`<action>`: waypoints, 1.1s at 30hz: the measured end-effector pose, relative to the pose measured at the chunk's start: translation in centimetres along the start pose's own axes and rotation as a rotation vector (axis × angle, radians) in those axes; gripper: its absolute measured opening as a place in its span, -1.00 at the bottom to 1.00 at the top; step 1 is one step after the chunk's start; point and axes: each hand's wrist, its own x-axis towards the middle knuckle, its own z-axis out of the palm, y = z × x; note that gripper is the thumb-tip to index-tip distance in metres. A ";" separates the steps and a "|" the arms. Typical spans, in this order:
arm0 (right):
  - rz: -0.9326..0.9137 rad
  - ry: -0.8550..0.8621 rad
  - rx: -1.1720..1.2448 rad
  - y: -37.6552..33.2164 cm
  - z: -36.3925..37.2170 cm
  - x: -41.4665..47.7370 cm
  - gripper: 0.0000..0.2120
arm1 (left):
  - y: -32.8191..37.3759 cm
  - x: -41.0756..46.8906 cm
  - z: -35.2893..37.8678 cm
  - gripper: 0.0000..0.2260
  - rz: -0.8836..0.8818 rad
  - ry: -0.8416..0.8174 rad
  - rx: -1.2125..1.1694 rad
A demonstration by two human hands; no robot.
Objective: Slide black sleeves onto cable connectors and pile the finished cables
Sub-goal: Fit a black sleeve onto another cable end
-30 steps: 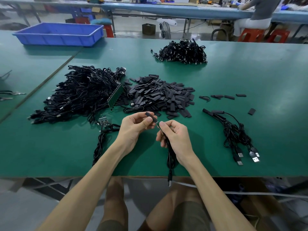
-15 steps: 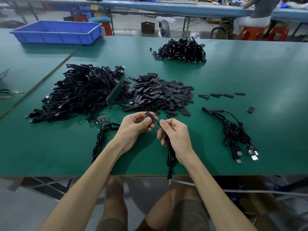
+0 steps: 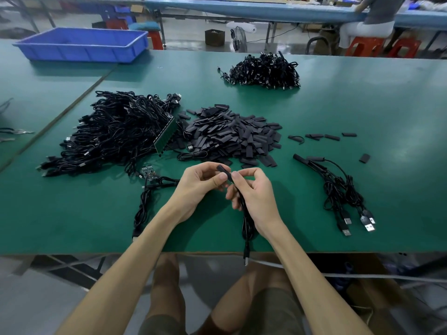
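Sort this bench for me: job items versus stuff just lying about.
Job: sleeve in left hand, cable in right hand, sleeve pile, cable heap, finished cables.
Lying about: blue tray, small circuit board.

Dark green table (image 3: 362,112), black cables (image 3: 116,131) and black sleeves (image 3: 229,134) – blue bin (image 3: 82,44), orange-red stools (image 3: 362,45), green circuit strip (image 3: 167,135)

Head-worn, downward, seemingly close over table (image 3: 362,112)
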 end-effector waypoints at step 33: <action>-0.037 0.120 -0.168 0.6 0.3 0.1 -0.92 | -0.4 0.9 -0.2 -0.87 -0.084 0.173 0.114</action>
